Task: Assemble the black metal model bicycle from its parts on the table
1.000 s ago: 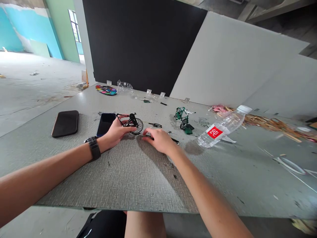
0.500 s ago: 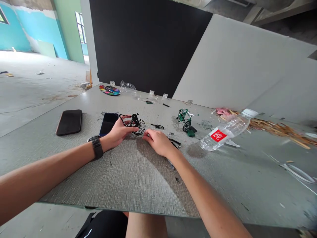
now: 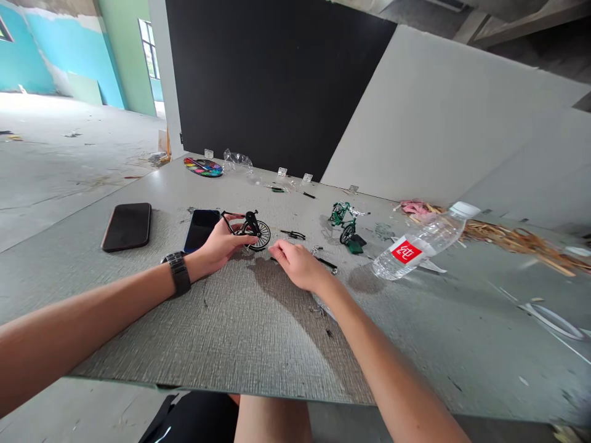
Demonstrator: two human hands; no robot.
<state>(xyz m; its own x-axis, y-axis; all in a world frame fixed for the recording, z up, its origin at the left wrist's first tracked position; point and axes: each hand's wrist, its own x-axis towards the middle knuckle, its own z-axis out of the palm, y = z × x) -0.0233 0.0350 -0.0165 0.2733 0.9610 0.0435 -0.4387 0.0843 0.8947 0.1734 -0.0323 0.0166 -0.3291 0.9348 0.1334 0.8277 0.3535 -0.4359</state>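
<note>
One black model bicycle (image 3: 250, 221), and it was right there, just left of the frame's centre, its spoked wheel (image 3: 263, 234) facing right! The left hand (image 3: 220, 245) had it gripped, thumb along the near side, a dark watch (image 3: 178, 272) on that wrist. And the right hand (image 3: 298, 261), mid-frame, just beside that wheel: fingers curled, tips drawn together, but whether they pinched anything, I couldn't tell. Just above it lay a slim black part (image 3: 293, 234); close on its right, a dark rod-like part (image 3: 327, 264). Right of centre stood a green model bicycle (image 3: 341, 215), a dark green block (image 3: 355, 246) by its wheel. Further right, a clear bottle (image 3: 436, 237) tilted rightward above the grey surface (image 3: 221, 344). Over at centre left, two phones lay: one black (image 3: 127, 226), one dark blue (image 3: 201, 227), beside the left hand.
</note>
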